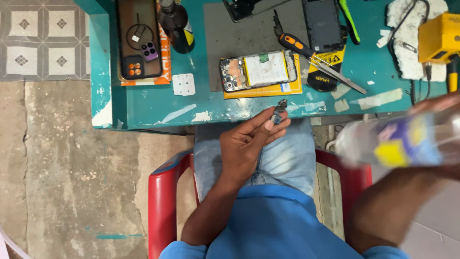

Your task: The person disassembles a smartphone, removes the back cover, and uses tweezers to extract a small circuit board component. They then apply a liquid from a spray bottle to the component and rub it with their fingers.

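The blurred clear plastic bottle with a blue and yellow label (402, 144) is gripped in the right hand (438, 103), off to the right beyond the teal wooden bench (143, 103). Tipped this way, it could spill. The left hand (249, 144) pinches a small dark phone component (279, 109) at its fingertips over the lap; so light a pinch could drop it onto the floor.

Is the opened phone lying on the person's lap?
No, the opened phone lies on the teal table, beyond the left hand.
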